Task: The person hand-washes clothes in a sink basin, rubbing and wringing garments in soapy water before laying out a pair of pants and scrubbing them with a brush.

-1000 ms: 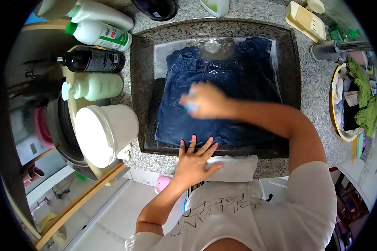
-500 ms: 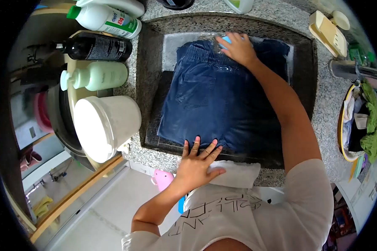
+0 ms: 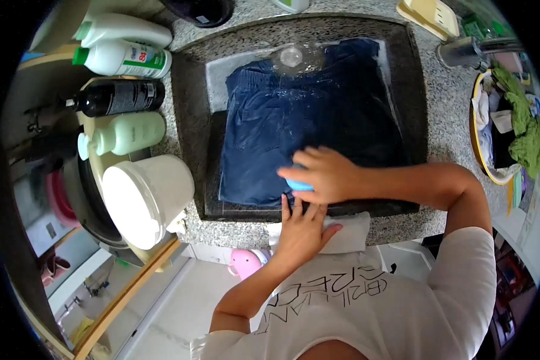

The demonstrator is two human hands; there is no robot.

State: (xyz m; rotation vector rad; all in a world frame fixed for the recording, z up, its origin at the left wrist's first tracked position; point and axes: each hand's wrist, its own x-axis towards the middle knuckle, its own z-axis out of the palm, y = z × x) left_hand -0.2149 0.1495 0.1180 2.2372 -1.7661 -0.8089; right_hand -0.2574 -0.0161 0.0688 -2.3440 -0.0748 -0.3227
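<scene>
Wet navy shorts (image 3: 264, 129) with a gathered waistband and a pocket lie spread in a dark stone sink (image 3: 189, 96), waistband toward the far side. My right hand (image 3: 327, 174) is closed around a small rounded light blue object (image 3: 299, 183), pressed down at the near part of the shorts. Whether this is a brush or a bar of soap cannot be made out, as the fingers cover most of it. Just below it, my left hand (image 3: 303, 231) rests with fingers spread, its fingertips on the near hem. Suds and water show around the drain (image 3: 291, 57) beyond the waistband.
Along the left counter stand a white bucket (image 3: 171, 186), a pale green pump bottle (image 3: 132, 133), a black bottle (image 3: 123, 97) and a white bottle (image 3: 123, 58). A faucet (image 3: 462, 53) and a basin of clothes (image 3: 475, 129) are on the right. White cloth (image 3: 348, 233) lies on the front edge.
My right hand has moved from the waistband down to the near hem with the light blue object, uncovering the drain. My left hand stays by the hem. The whole view has shifted slightly.
</scene>
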